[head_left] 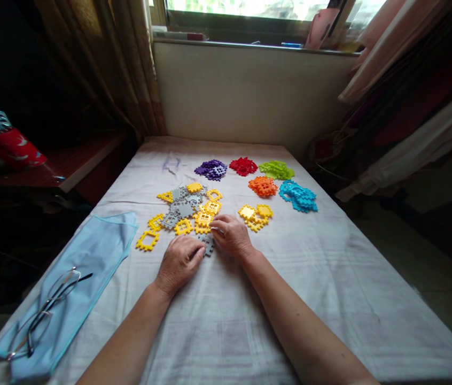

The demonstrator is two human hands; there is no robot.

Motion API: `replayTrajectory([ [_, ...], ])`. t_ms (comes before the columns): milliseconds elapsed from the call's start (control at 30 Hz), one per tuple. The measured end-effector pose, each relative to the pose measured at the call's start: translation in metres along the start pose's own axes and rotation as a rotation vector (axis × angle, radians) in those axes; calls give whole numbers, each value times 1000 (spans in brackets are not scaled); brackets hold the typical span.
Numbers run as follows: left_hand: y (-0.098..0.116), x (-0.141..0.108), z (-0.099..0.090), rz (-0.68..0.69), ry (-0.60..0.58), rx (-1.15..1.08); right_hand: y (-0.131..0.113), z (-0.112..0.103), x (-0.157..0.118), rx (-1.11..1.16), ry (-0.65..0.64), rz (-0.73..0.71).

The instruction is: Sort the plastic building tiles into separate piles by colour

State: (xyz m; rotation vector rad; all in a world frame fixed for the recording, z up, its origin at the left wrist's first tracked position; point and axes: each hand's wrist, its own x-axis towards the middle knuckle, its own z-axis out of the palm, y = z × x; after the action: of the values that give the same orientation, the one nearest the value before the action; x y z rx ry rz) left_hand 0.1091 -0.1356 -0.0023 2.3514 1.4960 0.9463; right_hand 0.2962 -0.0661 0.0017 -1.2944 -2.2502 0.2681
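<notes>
1. The left hand (pixel 181 262) curls at a grey, notched plastic window piece (pixel 207 246) on the white cloth-covered table (pixel 210 331); I cannot tell whether it grips it.
2. The right hand (pixel 232 235), fingers narrowed, is beside mixed yellow and grey notched plastic pieces (pixel 185 210); any hold is hidden.
3. Separate yellow notched plastic pieces (pixel 247 212) lie just beyond its right.

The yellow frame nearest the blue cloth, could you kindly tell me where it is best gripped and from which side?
I would pinch the yellow frame by its near bar with the left hand, coming from the person's side. It lies flat, its open middle seems to leave room for a fingertip, and the pile lies beyond its far side.
</notes>
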Motion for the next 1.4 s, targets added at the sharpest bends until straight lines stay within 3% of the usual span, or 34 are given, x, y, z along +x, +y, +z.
replayTrajectory([
  [367, -3, 0, -1, -80, 50, 84, -12, 4, 19, -179, -132, 12],
  [633, -14, 1, -4, -87, 180, 86, -7, 14, 16, -193, -65, -35],
  [800, -18, 0, -2, -106, 188, 79, 7, 12, 16, -104, 121, -25],
  [933, -18, -1, 0, -115, 194, 67, 39, -6, 17, 26, 355, 171],
  [1100, -19, -2, 2, -125, 155, 43, 94, -32, 10, 271, 584, 613],
  [1233, -19, -1, 2, -132, 149, 36, 117, -36, 8, 630, 625, 875],
  [1400, -19, -1, 1, -133, 146, 34, 121, -27, 9, 730, 581, 898],
])
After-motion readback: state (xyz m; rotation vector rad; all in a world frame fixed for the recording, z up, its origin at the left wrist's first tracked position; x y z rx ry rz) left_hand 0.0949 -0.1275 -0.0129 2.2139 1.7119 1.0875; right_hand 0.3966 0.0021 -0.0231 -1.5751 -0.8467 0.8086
